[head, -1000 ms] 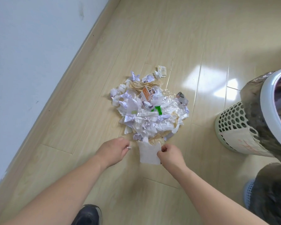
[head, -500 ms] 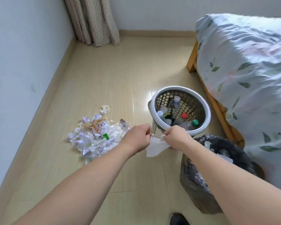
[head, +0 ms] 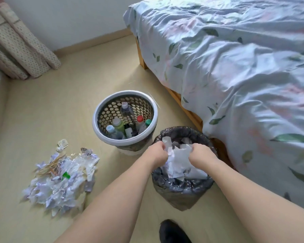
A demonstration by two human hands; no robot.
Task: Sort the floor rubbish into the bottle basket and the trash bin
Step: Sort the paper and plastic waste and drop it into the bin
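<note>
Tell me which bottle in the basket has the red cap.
The clear plastic bottle on the basket's right side, beside the green-capped one; only its cap is red.

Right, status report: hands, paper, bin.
Left hand and right hand both gripping white paper over the black-lined trash bin. Rubbish pile remains on floor. Nothing blocking.

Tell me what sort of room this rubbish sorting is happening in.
Most likely a bedroom in a home. A bed with a leaf-print sheet fills the right side, a dotted curtain hangs to the wooden floor in the corner, and a small lined trash bin stands beside the bed.
</note>
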